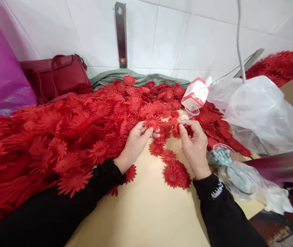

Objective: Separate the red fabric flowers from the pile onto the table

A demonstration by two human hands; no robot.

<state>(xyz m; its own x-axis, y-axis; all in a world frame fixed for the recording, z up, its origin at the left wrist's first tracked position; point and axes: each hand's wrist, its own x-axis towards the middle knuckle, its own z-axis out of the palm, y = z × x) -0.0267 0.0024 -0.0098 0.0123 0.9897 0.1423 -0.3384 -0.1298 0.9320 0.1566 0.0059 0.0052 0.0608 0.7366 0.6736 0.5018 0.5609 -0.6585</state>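
Between thumb and fingers, my left hand pinches a red fabric flower at the middle of the view. To its right, my right hand is closed in a pinch on another red flower piece, partly hidden by the fingertips. Below and between the hands, loose red flowers lie on the pale yellow tabletop. A small stack of red flowers sits nearest to me. On the left, a large heap of red flowers spreads beneath and beyond my left forearm.
A red handbag and a purple bag stand at the left. Behind my right hand is a red-and-white box. At the right are clear plastic bags, a tub with blue-and-white contents and a hanging grey cable.
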